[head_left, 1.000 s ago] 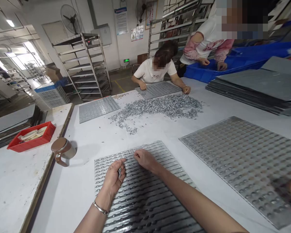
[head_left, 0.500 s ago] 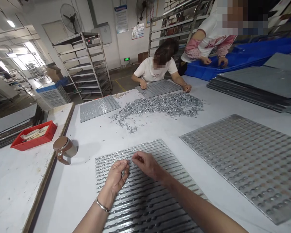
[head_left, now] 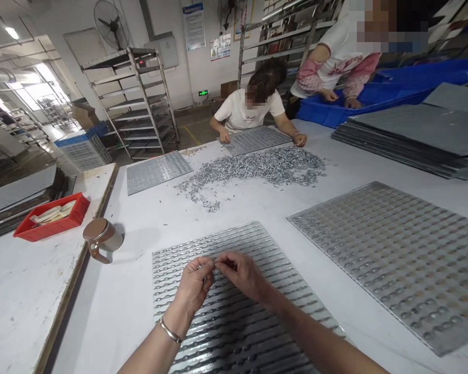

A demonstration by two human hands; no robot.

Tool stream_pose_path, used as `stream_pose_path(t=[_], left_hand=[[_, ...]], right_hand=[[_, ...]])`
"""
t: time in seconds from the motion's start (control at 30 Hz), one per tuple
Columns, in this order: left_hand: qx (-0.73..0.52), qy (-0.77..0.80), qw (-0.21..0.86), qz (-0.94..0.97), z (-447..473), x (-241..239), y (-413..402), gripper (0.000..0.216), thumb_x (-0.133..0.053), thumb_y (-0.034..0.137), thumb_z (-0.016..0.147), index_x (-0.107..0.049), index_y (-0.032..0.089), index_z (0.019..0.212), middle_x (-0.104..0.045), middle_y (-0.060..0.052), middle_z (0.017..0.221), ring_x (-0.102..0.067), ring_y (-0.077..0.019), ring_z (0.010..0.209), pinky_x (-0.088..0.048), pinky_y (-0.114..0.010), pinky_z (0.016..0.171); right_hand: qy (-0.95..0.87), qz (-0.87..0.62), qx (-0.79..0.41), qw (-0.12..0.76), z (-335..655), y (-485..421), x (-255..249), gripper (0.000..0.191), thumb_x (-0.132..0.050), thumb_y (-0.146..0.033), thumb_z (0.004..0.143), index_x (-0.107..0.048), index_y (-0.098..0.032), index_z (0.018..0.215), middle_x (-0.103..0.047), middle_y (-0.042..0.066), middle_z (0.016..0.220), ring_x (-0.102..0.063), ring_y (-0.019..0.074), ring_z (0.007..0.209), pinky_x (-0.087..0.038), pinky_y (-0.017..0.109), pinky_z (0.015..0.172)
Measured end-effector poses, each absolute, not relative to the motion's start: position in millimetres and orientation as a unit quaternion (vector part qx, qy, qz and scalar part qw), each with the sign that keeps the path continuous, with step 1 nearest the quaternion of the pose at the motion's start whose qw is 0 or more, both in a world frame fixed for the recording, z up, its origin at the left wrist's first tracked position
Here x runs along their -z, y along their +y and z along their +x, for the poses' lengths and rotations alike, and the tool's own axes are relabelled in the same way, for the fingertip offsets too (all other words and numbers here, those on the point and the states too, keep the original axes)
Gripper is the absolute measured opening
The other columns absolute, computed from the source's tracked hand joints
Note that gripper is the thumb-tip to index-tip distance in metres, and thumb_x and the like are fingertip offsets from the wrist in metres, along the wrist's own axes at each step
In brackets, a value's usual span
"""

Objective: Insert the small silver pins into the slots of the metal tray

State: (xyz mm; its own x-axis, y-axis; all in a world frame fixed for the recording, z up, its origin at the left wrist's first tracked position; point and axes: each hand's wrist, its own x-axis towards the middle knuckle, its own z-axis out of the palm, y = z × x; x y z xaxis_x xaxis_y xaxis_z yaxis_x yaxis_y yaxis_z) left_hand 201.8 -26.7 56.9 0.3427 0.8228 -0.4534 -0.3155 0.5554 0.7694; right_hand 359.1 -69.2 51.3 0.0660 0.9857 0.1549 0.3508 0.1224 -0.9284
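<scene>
Above the upper part of a grey ridged sheet, my left hand is closed, thumb against forefinger, other fingers curled in. My right hand pinches just to the right of it, and the two sets of fingertips almost meet. Whatever lies between the fingers is too small and too hidden to name. Rows of small rounded bumps run across the sheet under both hands. Beyond its far edge spreads a pile of small shiny grey pieces.
A brown-lidded mug and a red bin are at left. To the right lie another bumpy sheet and stacked grey sheets. Across the table a person handles a sheet; another reaches into a blue tub.
My left hand has moved slightly right and my right hand slightly down, so their fingertips are closer together. The view has shifted a little.
</scene>
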Motion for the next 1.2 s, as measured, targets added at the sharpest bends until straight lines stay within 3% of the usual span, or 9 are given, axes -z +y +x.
stream_pose_path(t=[0.13, 0.27, 0.4, 0.67, 0.83, 1.0, 1.2], left_hand=[[-0.369, 0.449, 0.754, 0.306, 203.8, -47.5, -31.6, 0.048, -0.098, 0.040, 0.049, -0.068, 0.014, 0.077, -0.049, 0.006, 0.048, -0.035, -0.0043, 0.041, -0.020, -0.020, 0.041], [-0.366, 0.440, 0.769, 0.286, 202.5, -45.1, -31.2, 0.047, -0.098, 0.038, 0.049, -0.068, 0.012, 0.074, -0.055, 0.003, 0.056, -0.043, -0.0051, 0.048, -0.026, -0.018, 0.045], [-0.382, 0.434, 0.770, 0.272, 201.7, -45.8, -28.0, 0.047, -0.099, 0.036, 0.047, -0.067, 0.012, 0.072, -0.053, 0.004, 0.056, -0.042, -0.0052, 0.049, -0.024, -0.018, 0.044], [-0.372, 0.434, 0.774, 0.274, 205.3, -41.4, -28.2, 0.038, -0.095, 0.032, 0.056, -0.064, 0.013, 0.068, -0.053, 0.003, 0.055, -0.043, -0.0052, 0.048, -0.026, -0.018, 0.043], [-0.395, 0.476, 0.761, 0.196, 196.8, -49.4, -20.4, 0.021, -0.081, 0.011, 0.069, -0.069, 0.009, 0.087, -0.069, -0.009, 0.077, -0.054, -0.0078, 0.056, -0.040, -0.017, 0.049], [-0.381, 0.452, 0.777, 0.218, 188.5, -51.4, -17.9, 0.021, -0.081, 0.011, 0.070, -0.067, 0.009, 0.087, -0.071, -0.011, 0.080, -0.052, -0.0069, 0.053, -0.027, -0.014, 0.038], [-0.334, 0.455, 0.789, 0.242, 184.5, -39.0, -16.7, 0.032, -0.088, 0.030, 0.071, -0.064, 0.012, 0.081, -0.063, -0.004, 0.066, -0.045, -0.0048, 0.046, -0.016, -0.012, 0.034]], right_hand=[[-0.511, -0.578, -0.443, 0.455, 359.9, -70.7, -41.9, 0.024, -0.060, -0.039, 0.086, -0.071, -0.018, 0.084, -0.065, 0.000, 0.066, -0.059, 0.0148, 0.057, -0.048, 0.025, 0.052], [-0.471, -0.584, -0.498, 0.434, 374.4, -57.0, -37.9, 0.023, -0.061, -0.039, 0.083, -0.063, -0.017, 0.074, -0.056, -0.004, 0.057, -0.051, 0.0108, 0.048, -0.042, 0.021, 0.046], [-0.496, -0.574, -0.503, 0.415, 376.7, -49.9, -40.7, 0.025, -0.062, -0.043, 0.084, -0.064, -0.018, 0.080, -0.061, -0.002, 0.063, -0.056, 0.0129, 0.053, -0.046, 0.022, 0.046], [-0.544, -0.597, -0.383, 0.448, 359.6, -61.0, -31.6, 0.027, -0.056, -0.041, 0.090, -0.068, -0.019, 0.081, -0.065, 0.000, 0.068, -0.060, 0.0150, 0.060, -0.047, 0.024, 0.056], [-0.593, -0.693, -0.259, 0.318, 383.1, -33.0, -29.5, 0.019, -0.056, -0.025, 0.087, -0.067, -0.019, 0.073, -0.070, 0.001, 0.072, -0.064, 0.0170, 0.071, -0.043, 0.025, 0.067], [-0.609, -0.712, -0.235, 0.256, 379.5, -14.2, -22.6, 0.020, -0.056, -0.019, 0.088, -0.067, -0.018, 0.071, -0.073, 0.005, 0.075, -0.065, 0.0194, 0.075, -0.039, 0.026, 0.068], [-0.601, -0.733, -0.227, 0.222, 376.4, 0.0, -17.5, 0.017, -0.060, -0.016, 0.085, -0.065, -0.018, 0.069, -0.072, 0.007, 0.075, -0.064, 0.0201, 0.075, -0.037, 0.026, 0.065]])
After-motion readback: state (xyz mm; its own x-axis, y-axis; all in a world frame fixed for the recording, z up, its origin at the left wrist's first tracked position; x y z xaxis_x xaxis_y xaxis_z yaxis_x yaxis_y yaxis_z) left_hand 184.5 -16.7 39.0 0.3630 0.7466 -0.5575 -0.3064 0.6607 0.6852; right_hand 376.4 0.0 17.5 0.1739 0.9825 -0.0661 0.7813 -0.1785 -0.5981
